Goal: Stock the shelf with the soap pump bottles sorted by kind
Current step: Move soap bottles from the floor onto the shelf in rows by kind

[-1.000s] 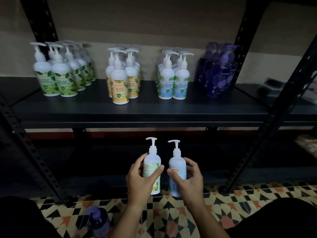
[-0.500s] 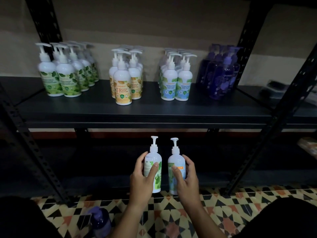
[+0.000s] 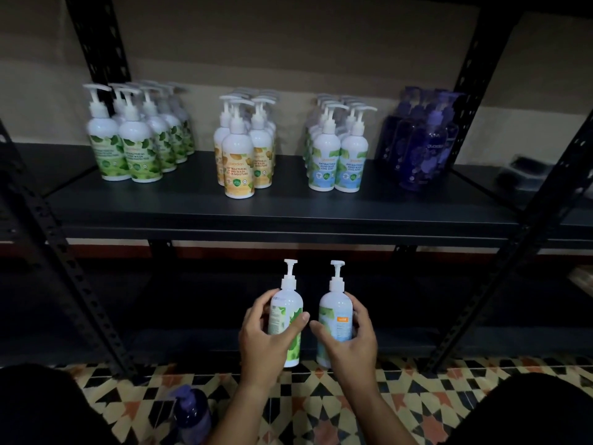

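left hand fingers wrapped round green-leaf bottle, right hand round probably mint bottle; lift upright, set before matching rows on shelf.

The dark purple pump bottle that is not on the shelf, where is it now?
In the head view the dark purple pump bottle stands on the patterned tile floor at the bottom left, beside the left forearm.

The dark shelf carries four bottle groups: green, orange, blue, purple. A purple bottle stands on the tiled floor.
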